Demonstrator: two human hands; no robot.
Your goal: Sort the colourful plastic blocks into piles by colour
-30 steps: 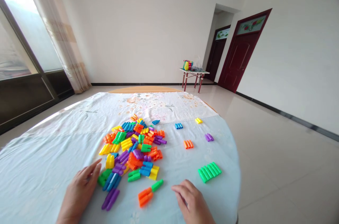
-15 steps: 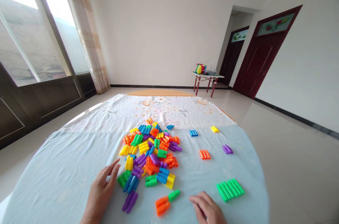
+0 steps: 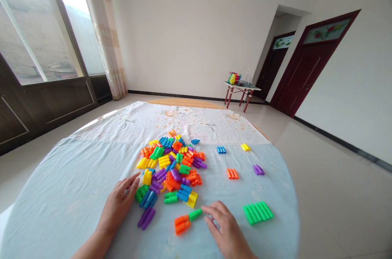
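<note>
My right hand [image 3: 222,226] hovers at the tip of a single green bullet-shaped block [image 3: 195,214], fingers apart with nothing between them. That green block is joined to an orange block [image 3: 182,225] near the front of the table. At the left edge of a mixed pile of plastic bullet-shaped blocks [image 3: 171,165] is my left hand [image 3: 121,199], its fingers stretched out and holding nothing. A purple block [image 3: 146,218] lies between the two hands. Off to the right of my right hand sits a row of joined green blocks [image 3: 258,213].
An orange block [image 3: 232,174], a purple block [image 3: 258,170], a blue block [image 3: 221,150] and a yellow block [image 3: 245,147] lie apart on the right of the cloth-covered round table [image 3: 92,177]. A small side table [image 3: 241,85] with bags stands by the far wall.
My right hand has moved left and forward to the green tip of the joined green and orange blocks, its fingers spreading. My left hand stays by the pile. The camera view has shifted slightly.
</note>
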